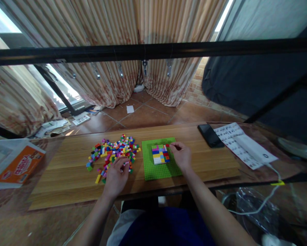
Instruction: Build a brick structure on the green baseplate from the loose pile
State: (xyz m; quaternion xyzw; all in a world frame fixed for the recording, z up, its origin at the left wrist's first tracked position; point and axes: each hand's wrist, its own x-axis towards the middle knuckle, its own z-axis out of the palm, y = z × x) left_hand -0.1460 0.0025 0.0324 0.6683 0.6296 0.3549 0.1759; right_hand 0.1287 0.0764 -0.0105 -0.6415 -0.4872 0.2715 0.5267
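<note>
Sitting far left, it's one box [18,165] with an orange panel; next comes one heap of toy bricks [115,147], too many to count! Over its near side, one left hand [117,174], fingers curled, contents impossible to tell. Then one green baseplate [158,173] carrying one multicoloured block [160,155], and at its far right corner, a red brick [167,145] right at the right hand's [182,156] fingertips, drawn close together, firm hold unclear! Beyond: one phone [210,136], one printed sheet [244,146].
</note>
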